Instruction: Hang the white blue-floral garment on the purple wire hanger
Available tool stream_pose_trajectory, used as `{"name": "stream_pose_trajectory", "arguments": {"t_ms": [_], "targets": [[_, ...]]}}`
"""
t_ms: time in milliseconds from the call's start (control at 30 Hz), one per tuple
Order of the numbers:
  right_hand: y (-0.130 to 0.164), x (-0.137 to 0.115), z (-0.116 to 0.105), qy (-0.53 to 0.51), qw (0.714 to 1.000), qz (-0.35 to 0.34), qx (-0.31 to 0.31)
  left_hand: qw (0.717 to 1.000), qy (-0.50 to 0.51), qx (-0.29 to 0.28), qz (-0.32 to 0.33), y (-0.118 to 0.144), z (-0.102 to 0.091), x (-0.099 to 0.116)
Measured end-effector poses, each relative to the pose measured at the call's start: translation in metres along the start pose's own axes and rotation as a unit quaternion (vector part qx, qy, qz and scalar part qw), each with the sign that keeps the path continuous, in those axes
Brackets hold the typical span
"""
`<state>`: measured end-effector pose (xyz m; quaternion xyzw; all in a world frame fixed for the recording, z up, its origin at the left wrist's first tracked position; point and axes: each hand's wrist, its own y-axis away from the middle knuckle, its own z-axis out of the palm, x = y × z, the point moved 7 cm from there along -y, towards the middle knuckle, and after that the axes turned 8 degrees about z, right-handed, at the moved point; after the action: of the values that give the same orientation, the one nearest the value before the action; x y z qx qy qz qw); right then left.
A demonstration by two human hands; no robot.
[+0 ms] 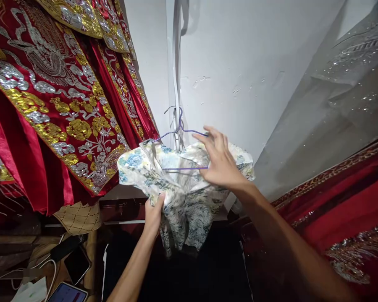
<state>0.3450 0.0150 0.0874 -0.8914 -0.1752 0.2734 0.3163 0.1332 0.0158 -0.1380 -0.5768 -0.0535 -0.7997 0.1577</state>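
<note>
White wall is filling the head view, red embroidered robes hanging at left. I am pinching the floral garment in my left hand, fingers closed on its lower fabric; my right hand is lying loosely open across its top, fingertips at the purple wire hanger.

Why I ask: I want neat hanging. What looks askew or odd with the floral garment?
The floral garment sits bunched and crumpled on the purple wire hanger, not draped flat. The left hand grips its lower fabric; the right hand rests on its top by the hanger.
</note>
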Motion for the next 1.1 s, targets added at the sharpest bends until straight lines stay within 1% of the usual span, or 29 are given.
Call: {"name": "stream_pose_trajectory", "arguments": {"t_ms": [33, 67, 100, 133, 167, 200, 233, 267, 300, 333, 367, 400, 433, 467, 500, 533, 567, 667, 733, 767, 800, 833, 900, 933, 967, 1000, 1033, 1067, 1100], "targets": [[0.009, -0.005, 0.0, -0.066, 0.997, 0.001, -0.032, 0.999, 0.004, 0.029, -0.029, 0.004, -0.005, -0.008], [0.019, -0.01, 0.0, -0.143, 0.988, 0.008, -0.053, 0.997, 0.01, 0.048, -0.055, 0.009, -0.009, -0.015], [0.028, -0.012, -0.002, -0.221, 0.973, 0.021, -0.057, 0.995, 0.019, 0.056, -0.077, 0.013, -0.012, -0.021], [0.038, -0.011, -0.003, -0.296, 0.954, 0.039, -0.041, 0.993, 0.032, 0.059, -0.094, 0.017, -0.014, -0.025], [0.048, -0.007, -0.002, -0.362, 0.93, 0.061, -0.011, 0.992, 0.044, 0.062, -0.105, 0.022, -0.016, -0.027], [0.059, 0.0, 0.002, -0.419, 0.903, 0.091, 0.029, 0.99, 0.053, 0.069, -0.112, 0.026, -0.019, -0.028], [0.073, 0.011, 0.011, -0.464, 0.873, 0.132, 0.073, 0.988, 0.057, 0.081, -0.116, 0.03, -0.022, -0.028], [0.089, 0.022, 0.026, -0.498, 0.841, 0.182, 0.109, 0.987, 0.057, 0.093, -0.121, 0.033, -0.024, -0.028], [0.107, 0.033, 0.047, -0.518, 0.809, 0.244, 0.13, 0.985, 0.055, 0.103, -0.124, 0.037, -0.026, -0.028], [0.126, 0.043, 0.071, -0.517, 0.785, 0.313, 0.136, 0.984, 0.056, 0.108, -0.127, 0.039, -0.026, -0.028], [0.145, 0.049, 0.099, -0.505, 0.764, 0.387, 0.107, 0.984, 0.059, 0.103, -0.13, 0.041, -0.026, -0.028], [0.163, 0.049, 0.13, -0.499, 0.737, 0.454, 0.043, 0.985, 0.066, 0.092, -0.13, 0.043, -0.024, -0.027], [0.178, 0.045, 0.156, -0.509, 0.702, 0.498, -0.022, 0.986, 0.074, 0.077, -0.127, 0.044, -0.021, -0.026], [0.188, 0.039, 0.173, -0.522, 0.679, 0.513, -0.054, 0.987, 0.083, 0.062, -0.121, 0.045, -0.019, -0.025], [0.191, 0.031, 0.184, -0.535, 0.667, 0.513, -0.077, 0.988, 0.093, 0.047, -0.115, 0.046, -0.017, -0.023], [0.19, 0.025, 0.187, -0.545, 0.669, 0.498, -0.081, 0.988, 0.102, 0.033, -0.109, 0.047, -0.015, -0.021], [0.185, 0.019, 0.184, -0.55, 0.681, 0.477, -0.075, 0.988, 0.11, 0.025, -0.106, 0.048, -0.014, -0.019], [0.166, 0.01, 0.164, -0.537, 0.726, 0.425, -0.068, 0.983, 0.122, 0.008, -0.139, 0.052, -0.011, -0.019], [0.162, 0.012, 0.154, -0.521, 0.737, 0.424, -0.068, 0.978, 0.126, 0.004, -0.163, 0.052, -0.011, -0.026], [0.163, 0.016, 0.151, -0.515, 0.739, 0.43, -0.064, 0.979, 0.124, 0.009, -0.16, 0.051, -0.013, -0.029], [0.165, 0.02, 0.148, -0.508, 0.739, 0.438, -0.06, 0.983, 0.116, 0.025, -0.141, 0.048, -0.017, -0.032], [0.168, 0.025, 0.147, -0.5, 0.741, 0.444, -0.059, 0.988, 0.097, 0.049, -0.108, 0.045, -0.023, -0.034], [0.175, 0.032, 0.147, -0.477, 0.752, 0.448, -0.074, 0.993, 0.024, 0.115, -0.008, 0.041, -0.039, -0.031], [0.178, 0.033, 0.148, -0.463, 0.761, 0.445, -0.089, 0.988, -0.03, 0.145, 0.05, 0.042, -0.046, -0.025], [0.18, 0.034, 0.15, -0.45, 0.77, 0.44, -0.105, 0.977, -0.087, 0.165, 0.107, 0.046, -0.049, -0.018], [0.181, 0.033, 0.153, -0.443, 0.775, 0.434, -0.121, 0.963, -0.139, 0.17, 0.156, 0.05, -0.048, -0.011], [0.182, 0.03, 0.155, -0.444, 0.775, 0.429, -0.133, 0.953, -0.178, 0.154, 0.191, 0.054, -0.043, -0.005], [0.183, 0.027, 0.158, -0.453, 0.771, 0.425, -0.139, 0.95, -0.201, 0.115, 0.21, 0.058, -0.034, -0.001], [0.183, 0.024, 0.161, -0.466, 0.765, 0.423, -0.138, 0.954, -0.206, 0.063, 0.21, 0.06, -0.023, -0.001]]}}
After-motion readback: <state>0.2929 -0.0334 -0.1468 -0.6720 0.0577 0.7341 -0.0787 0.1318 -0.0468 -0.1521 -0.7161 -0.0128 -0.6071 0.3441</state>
